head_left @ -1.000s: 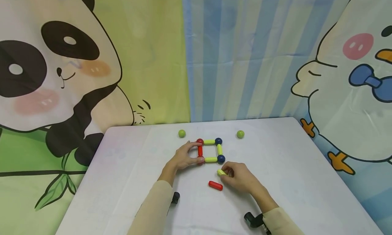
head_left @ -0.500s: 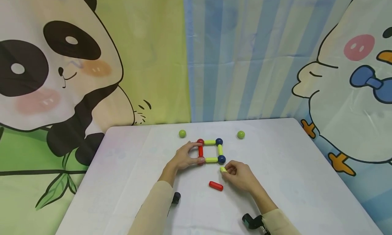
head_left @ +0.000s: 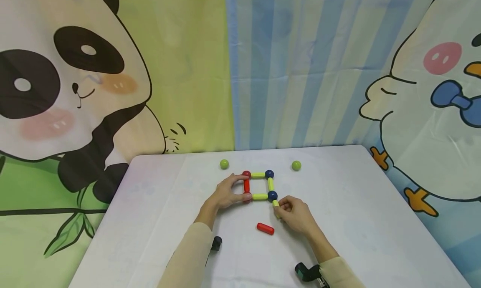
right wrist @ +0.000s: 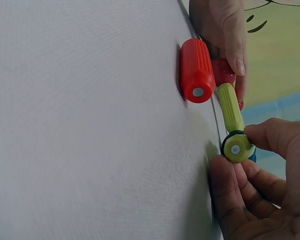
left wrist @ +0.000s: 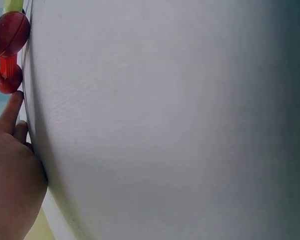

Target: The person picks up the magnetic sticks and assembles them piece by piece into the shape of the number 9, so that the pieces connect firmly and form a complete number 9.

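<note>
A square of magnetic rods and balls lies on the white table, with red balls (head_left: pixel 246 174) at its left corners and blue balls (head_left: pixel 272 195) at its right. One side is a red rod (head_left: pixel 246 186); the others are yellow-green rods (head_left: pixel 259 196). My left hand (head_left: pixel 225 192) holds the left side, fingers at the far red ball and thumb on the near one (left wrist: pixel 11 34). With thumb and fingers my right hand (head_left: pixel 297 215) pinches another yellow-green rod (right wrist: pixel 235 149), its far end right at the near blue ball.
A loose red rod (head_left: pixel 265 228) lies nearer me, between the forearms. Two green balls (head_left: pixel 224 164) (head_left: pixel 296 165) sit beyond the square, toward the table's back edge. A cartoon-printed curtain (head_left: pixel 180 71) hangs behind the table (head_left: pixel 169 254).
My right hand has turned the yellow-green rod and brought its end up to the near blue ball. The left hand keeps its hold on the square's left side.
</note>
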A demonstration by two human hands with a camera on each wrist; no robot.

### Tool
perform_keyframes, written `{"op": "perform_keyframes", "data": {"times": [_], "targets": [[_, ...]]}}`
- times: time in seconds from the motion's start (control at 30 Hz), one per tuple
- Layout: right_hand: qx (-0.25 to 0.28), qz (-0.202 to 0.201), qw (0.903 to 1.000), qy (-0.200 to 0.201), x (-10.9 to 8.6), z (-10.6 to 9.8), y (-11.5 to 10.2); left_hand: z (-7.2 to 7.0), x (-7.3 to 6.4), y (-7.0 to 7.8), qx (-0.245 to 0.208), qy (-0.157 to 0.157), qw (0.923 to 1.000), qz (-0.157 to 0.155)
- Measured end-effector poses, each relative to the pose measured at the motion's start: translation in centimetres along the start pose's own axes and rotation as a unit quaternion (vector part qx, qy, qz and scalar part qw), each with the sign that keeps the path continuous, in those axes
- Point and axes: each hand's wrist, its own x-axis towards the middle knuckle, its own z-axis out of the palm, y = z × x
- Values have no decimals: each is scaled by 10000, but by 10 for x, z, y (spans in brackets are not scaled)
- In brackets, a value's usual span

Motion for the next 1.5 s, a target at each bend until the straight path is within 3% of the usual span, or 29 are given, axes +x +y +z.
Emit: {"op": "perform_keyframes", "data": {"times": [0.6,1.5], "targets": [[-146,459,9988,99,0,4,-8,0,0,-2,10,30,10000,7],[-144,429,9984,-334,5,-5,-5,0,1,0,127,29,9999,111]]}}
